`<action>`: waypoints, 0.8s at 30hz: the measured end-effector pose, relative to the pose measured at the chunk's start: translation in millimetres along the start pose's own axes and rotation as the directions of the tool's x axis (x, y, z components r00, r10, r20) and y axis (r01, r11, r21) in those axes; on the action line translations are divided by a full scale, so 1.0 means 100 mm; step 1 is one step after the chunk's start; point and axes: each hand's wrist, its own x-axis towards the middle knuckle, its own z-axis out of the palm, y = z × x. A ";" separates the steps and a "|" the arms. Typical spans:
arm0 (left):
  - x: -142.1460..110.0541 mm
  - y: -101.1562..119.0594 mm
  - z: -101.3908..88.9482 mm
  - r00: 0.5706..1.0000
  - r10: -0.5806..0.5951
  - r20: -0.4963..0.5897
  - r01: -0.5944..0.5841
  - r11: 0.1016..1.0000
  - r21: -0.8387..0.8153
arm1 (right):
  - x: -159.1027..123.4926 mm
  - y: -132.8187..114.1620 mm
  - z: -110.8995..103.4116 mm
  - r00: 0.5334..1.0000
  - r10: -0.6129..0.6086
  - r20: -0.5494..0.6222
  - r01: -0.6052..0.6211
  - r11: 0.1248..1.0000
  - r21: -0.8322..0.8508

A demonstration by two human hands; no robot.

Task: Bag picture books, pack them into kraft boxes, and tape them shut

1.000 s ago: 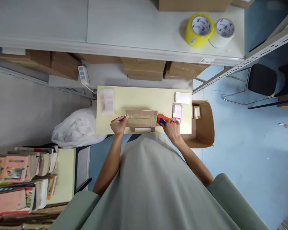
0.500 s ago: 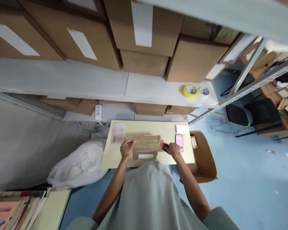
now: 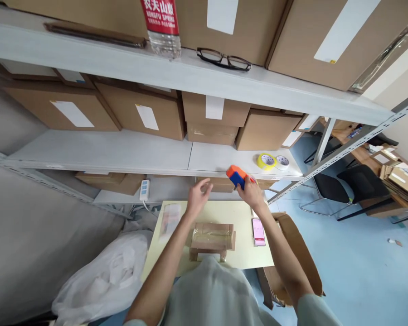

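My right hand (image 3: 251, 194) is closed around an orange and blue tape dispenser (image 3: 237, 175), lifted in front of the shelf edge. Level with it on the other side, my left hand (image 3: 197, 197) is in the air with its fingers loosely bent and apart, and I see nothing in it. Below both hands, a small cardboard box (image 3: 212, 234) with shiny clear tape across its top lies on the pale yellow table (image 3: 243, 258). Against its near side is another narrow cardboard piece (image 3: 193, 255) with a white label, partly hidden by my clothing.
A phone (image 3: 258, 232) with a pink screen lies at the table's right, a clear plastic sleeve (image 3: 170, 220) at its left. Tape rolls (image 3: 267, 161) sit on the shelf (image 3: 149, 156). A water bottle (image 3: 163, 31) and glasses (image 3: 224, 59) rest higher up. An open carton (image 3: 301, 253) stands right.
Both hands have risen away from the box toward the shelf, the right one carrying the tape dispenser. My left hand has let go of the box's left end. The view has tilted up.
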 end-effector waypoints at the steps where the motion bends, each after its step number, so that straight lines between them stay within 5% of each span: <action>1: 0.15 0.17 0.04 0.997 0.073 0.001 -0.073 0.997 -0.006 | 0.16 -0.11 -0.11 0.998 -0.056 -0.039 0.056 0.998 0.008; 6: 0.52 0.69 0.12 0.971 0.239 0.001 -0.239 0.971 -0.012 | 0.78 -0.58 -0.28 0.958 -0.272 -0.095 0.267 0.962 -0.063; 12: 0.36 0.56 0.05 0.983 0.185 -0.008 -0.185 0.983 0.014 | 1.15 -0.70 0.00 0.946 -0.314 -0.087 0.309 0.949 -0.062; 15: 0.20 0.36 0.02 0.996 0.093 0.003 -0.093 0.995 0.035 | 1.26 -0.63 0.15 0.944 -0.296 -0.145 0.300 0.954 0.007; 19: -0.17 -0.16 -0.06 0.999 -0.043 0.025 0.041 0.996 0.077 | 1.15 -0.32 0.47 0.900 -0.222 -0.376 0.304 0.937 0.173; 22: -0.68 -0.71 -0.16 0.970 -0.241 -0.009 0.239 0.958 0.155 | 0.65 0.04 0.96 0.870 -0.131 -0.475 0.306 0.899 0.313; 24: -1.08 -1.04 -0.20 0.913 -0.405 -0.051 0.405 0.885 0.231 | 0.11 0.27 1.37 0.919 -0.063 -0.390 0.234 0.883 0.408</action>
